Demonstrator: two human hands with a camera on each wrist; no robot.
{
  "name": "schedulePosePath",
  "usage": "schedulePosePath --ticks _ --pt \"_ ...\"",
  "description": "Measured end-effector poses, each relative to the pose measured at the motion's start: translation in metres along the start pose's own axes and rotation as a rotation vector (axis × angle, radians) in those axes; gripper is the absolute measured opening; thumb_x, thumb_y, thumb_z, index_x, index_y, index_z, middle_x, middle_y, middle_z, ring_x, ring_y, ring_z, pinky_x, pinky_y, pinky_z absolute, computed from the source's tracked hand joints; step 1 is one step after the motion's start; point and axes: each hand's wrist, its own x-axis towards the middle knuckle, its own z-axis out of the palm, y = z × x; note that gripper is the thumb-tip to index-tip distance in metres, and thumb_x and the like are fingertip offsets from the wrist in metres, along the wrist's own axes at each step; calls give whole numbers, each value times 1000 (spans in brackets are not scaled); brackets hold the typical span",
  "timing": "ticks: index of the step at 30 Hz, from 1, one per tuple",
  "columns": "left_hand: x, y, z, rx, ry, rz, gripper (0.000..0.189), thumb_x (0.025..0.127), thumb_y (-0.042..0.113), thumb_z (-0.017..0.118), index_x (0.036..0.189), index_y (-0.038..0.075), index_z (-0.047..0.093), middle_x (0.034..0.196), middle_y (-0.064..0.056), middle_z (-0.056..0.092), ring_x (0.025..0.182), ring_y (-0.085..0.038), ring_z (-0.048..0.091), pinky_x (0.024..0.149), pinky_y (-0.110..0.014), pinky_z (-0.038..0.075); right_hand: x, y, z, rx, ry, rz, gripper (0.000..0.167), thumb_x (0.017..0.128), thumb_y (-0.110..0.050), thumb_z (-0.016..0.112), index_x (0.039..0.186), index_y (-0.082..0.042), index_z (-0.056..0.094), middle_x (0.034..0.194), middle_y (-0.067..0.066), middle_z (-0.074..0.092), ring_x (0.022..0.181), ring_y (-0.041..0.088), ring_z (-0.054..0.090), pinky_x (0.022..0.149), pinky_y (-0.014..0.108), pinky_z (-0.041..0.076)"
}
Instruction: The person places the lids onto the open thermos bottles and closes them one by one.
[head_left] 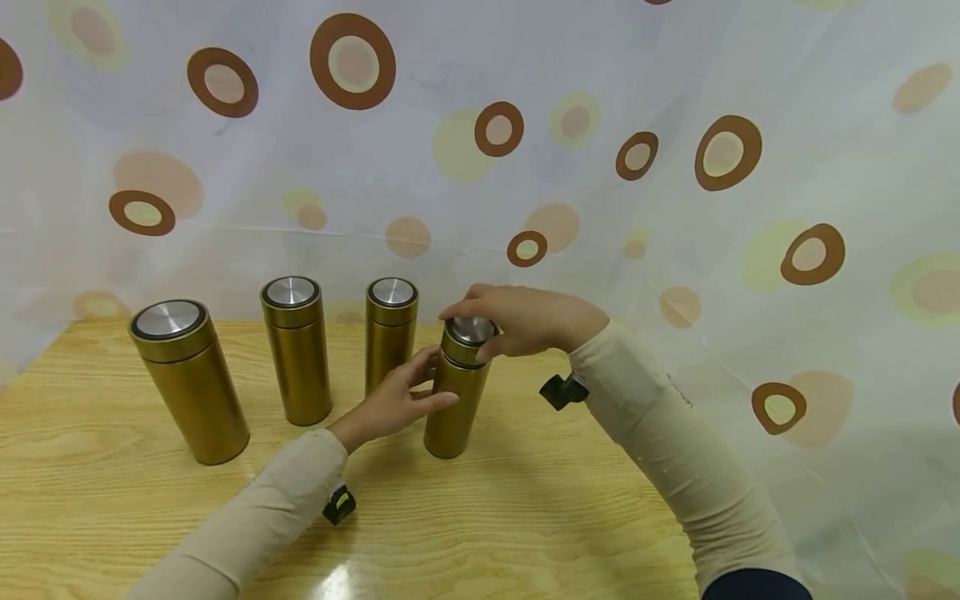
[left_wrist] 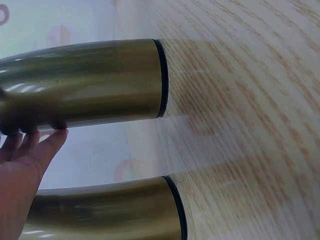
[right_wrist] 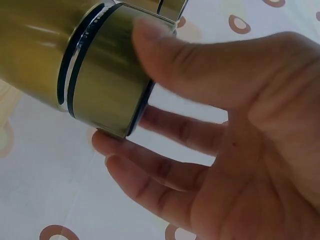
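A gold thermos flask (head_left: 453, 417) stands on the table at the centre, tilted in the head view by the lens. Around its upper body my left hand (head_left: 393, 400) holds it, thumb in front and fingers at the side. My right hand (head_left: 525, 321) grips the flask's lid (right_wrist: 107, 85) from above, thumb on one side and fingers on the other. In the right wrist view a thin silver band with dark edges shows between lid and body. The left wrist view has the left fingertips against the flask's side (left_wrist: 100, 85).
Three more gold flasks with silver-topped lids stand to the left: a near one (head_left: 191, 392), a middle one (head_left: 300, 367) and one (head_left: 384, 342) just behind my left hand. The wooden table (head_left: 540, 500) ends at a patterned curtain (head_left: 420, 183).
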Motion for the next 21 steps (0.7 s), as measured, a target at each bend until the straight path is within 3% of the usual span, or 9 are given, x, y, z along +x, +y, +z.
schedulePosePath --ticks 3,7,11,14,18,21 --pt "0 0 0 1 1 9 68 92 28 67 149 20 30 149 -11 38 136 -35 38 104 -49 43 3 0 2 -42 17 69 56 91 -30 68 141 -14 49 113 9 54 93 20 57 83 34 50" --pt "0 -1 0 1 0 13 66 92 27 67 148 22 32 149 -10 38 136 -35 37 104 -49 43 8 -2 7 -76 54 179 62 88 -50 64 134 -9 54 108 7 56 88 19 57 77 34 50" --pt "-2 -1 0 0 -2 16 69 92 27 66 150 22 29 151 -10 34 137 -35 35 104 -49 42 13 -5 13 -97 137 275 56 84 -60 63 104 -8 64 90 3 58 77 17 54 64 30 46" --pt "-3 -1 0 0 -1 19 73 92 27 66 152 22 24 153 -10 32 138 -35 35 105 -49 42 17 -9 20 -121 222 373 56 82 -67 59 80 -11 58 72 0 54 63 17 52 51 27 41" --pt "-2 -1 0 6 -3 27 74 92 26 66 152 19 23 153 -9 32 138 -34 35 104 -49 42 21 -19 30 -156 312 536 63 81 -74 51 63 -14 49 58 -1 45 51 17 51 41 27 41" --pt "-2 -1 0 9 -8 40 73 92 26 66 152 18 25 152 -9 33 137 -35 36 104 -49 42 24 -25 35 -182 350 613 66 83 -75 47 57 -15 48 54 -2 42 47 19 52 37 27 42"
